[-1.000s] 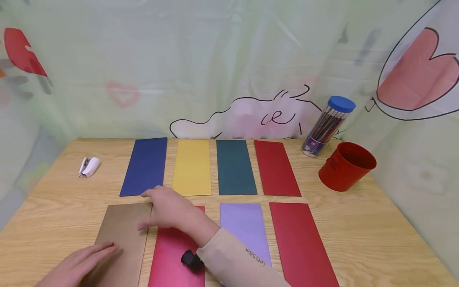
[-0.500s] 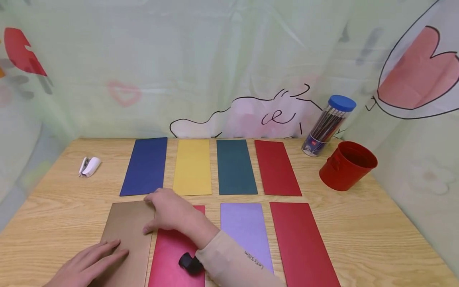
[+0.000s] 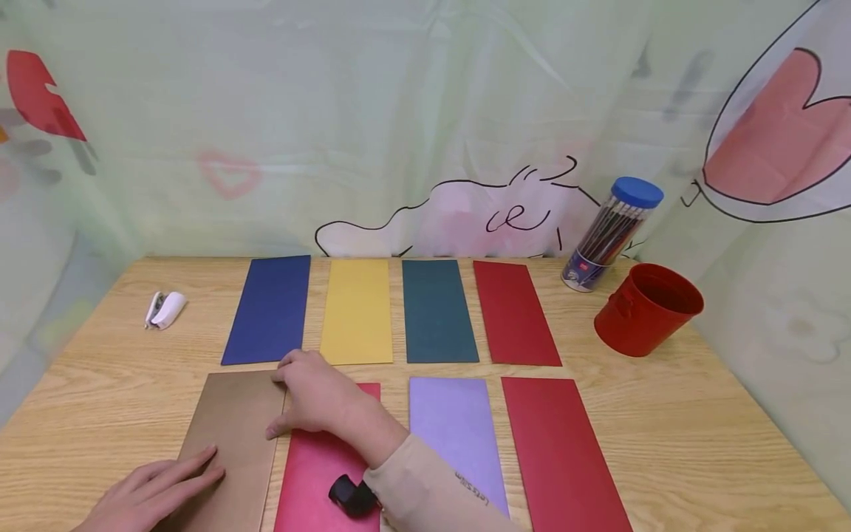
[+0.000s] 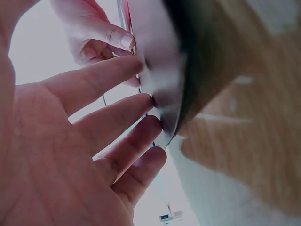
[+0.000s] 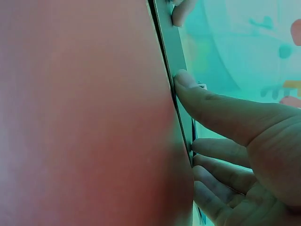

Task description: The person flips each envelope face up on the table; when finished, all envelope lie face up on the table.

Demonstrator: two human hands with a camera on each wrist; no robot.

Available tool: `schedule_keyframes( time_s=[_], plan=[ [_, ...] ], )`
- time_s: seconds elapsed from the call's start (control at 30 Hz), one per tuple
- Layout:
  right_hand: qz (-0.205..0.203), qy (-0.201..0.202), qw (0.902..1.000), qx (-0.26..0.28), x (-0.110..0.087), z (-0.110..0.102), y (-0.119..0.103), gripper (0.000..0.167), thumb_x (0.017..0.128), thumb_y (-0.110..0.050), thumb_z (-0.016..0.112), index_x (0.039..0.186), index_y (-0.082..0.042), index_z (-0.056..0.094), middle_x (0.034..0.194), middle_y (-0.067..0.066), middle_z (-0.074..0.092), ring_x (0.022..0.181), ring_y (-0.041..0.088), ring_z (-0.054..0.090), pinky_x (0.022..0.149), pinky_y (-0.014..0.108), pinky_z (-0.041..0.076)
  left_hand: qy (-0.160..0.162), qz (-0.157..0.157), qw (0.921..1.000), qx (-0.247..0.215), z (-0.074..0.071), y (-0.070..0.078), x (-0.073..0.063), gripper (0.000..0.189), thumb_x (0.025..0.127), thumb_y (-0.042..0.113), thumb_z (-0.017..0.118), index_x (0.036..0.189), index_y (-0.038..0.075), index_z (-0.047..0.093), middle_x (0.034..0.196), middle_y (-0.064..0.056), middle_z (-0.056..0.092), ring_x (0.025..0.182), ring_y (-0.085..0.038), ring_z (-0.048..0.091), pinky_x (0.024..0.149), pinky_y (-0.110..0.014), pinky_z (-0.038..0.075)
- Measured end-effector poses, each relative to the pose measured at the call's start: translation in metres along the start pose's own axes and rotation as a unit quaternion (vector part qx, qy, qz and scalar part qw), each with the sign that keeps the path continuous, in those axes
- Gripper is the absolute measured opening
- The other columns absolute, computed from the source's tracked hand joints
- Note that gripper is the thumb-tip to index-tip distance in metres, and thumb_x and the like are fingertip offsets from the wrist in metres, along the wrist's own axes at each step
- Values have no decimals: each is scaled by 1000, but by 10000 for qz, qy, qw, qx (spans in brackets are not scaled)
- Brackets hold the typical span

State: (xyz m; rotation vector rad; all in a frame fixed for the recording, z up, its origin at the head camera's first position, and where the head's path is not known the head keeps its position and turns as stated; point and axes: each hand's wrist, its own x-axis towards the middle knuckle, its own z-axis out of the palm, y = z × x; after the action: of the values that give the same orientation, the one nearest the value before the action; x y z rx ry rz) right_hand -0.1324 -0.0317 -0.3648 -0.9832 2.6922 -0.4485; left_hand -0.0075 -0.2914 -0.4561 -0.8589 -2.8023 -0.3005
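A brown rectangular sheet (image 3: 241, 410) lies flat at the front left of the table. My left hand (image 3: 156, 493) rests on its lower part, fingers extended. My right hand (image 3: 326, 395) reaches over a pink sheet (image 3: 312, 484) and touches the brown sheet's upper right corner and right edge with fingertips and thumb. In the left wrist view, the extended fingers (image 4: 101, 117) of the left hand meet the sheet's surface. In the right wrist view, the thumb (image 5: 207, 103) touches near an edge, the other fingers spread below it. A dark blue sheet (image 3: 269, 310) lies just beyond.
Yellow (image 3: 357, 310), teal (image 3: 439, 310) and red (image 3: 515, 314) sheets line the back row. A lilac sheet (image 3: 452, 421) and another red sheet (image 3: 561, 451) lie in front. A white stapler (image 3: 165, 310) sits left; a pencil tub (image 3: 608, 236) and red bucket (image 3: 641, 318) stand right.
The brown sheet has shifted slightly right and away from me. My right hand has moved slightly right; my left hand went right with the sheet, then slid back a little.
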Motion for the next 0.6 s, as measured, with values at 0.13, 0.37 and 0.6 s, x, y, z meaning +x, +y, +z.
schedule_keyframes(
  time_s=[0.13, 0.37, 0.6],
  plan=[
    [-34, -4, 10000, 52, 0, 0, 1, 66, 77, -44, 87, 132, -13, 68, 132, -2, 57, 124, 13, 50, 95, 15, 41, 405, 609, 9971, -223, 3, -8, 0, 72, 65, 50, 89, 132, 34, 66, 153, 25, 35, 111, -6, 50, 92, -15, 34],
    [-44, -30, 10000, 67, 0, 0, 2, 67, 78, -44, 87, 133, -13, 67, 134, -2, 56, 124, 14, 49, 95, 14, 41, 960, 1974, 9693, -1106, -4, -11, 10, 46, 88, 43, 77, 128, 22, 70, 147, 13, 47, 125, 5, 43, 98, -7, 27],
    [-147, -49, 9997, 164, 1, 1, 5, 67, 79, -43, 86, 135, -12, 66, 134, -1, 56, 125, 15, 49, 96, 15, 40, 369, 2558, 9401, -2223, -30, -2, 16, 47, 73, 10, 87, 116, 21, 73, 115, 8, 68, 99, -6, 62, 83, -10, 43]
  ],
)
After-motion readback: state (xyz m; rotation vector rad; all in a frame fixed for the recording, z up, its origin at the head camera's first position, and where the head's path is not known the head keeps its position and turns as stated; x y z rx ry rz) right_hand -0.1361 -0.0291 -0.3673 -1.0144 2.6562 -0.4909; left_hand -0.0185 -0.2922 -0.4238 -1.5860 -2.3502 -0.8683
